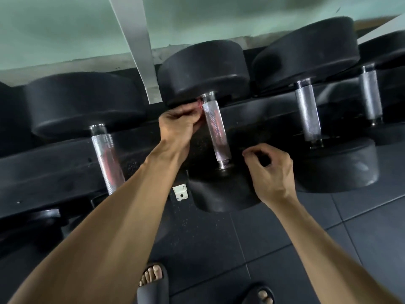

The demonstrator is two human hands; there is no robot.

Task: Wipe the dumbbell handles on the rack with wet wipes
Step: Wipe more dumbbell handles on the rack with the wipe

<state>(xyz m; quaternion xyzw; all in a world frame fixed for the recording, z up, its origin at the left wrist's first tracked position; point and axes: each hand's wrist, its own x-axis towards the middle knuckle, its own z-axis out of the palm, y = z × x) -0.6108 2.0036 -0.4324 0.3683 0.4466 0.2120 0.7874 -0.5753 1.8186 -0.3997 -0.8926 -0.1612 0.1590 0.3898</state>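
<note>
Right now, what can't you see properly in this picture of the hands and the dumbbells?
All in the head view:
- What the left hand pinches beside the middle handle: curled fingers hide all but a small pinkish bit.
- Whether the right hand holds anything: its fingers curl over the spot.
- The far-left handle: its lower end goes behind the left forearm.
- The rightmost dumbbell: the picture's right edge cuts it off.

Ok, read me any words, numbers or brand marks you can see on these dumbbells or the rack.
None can be read. The black dumbbell heads show no legible weight numbers or brand; the knurled handles carry only texture. The small white bracket under the rack is blank.
</note>
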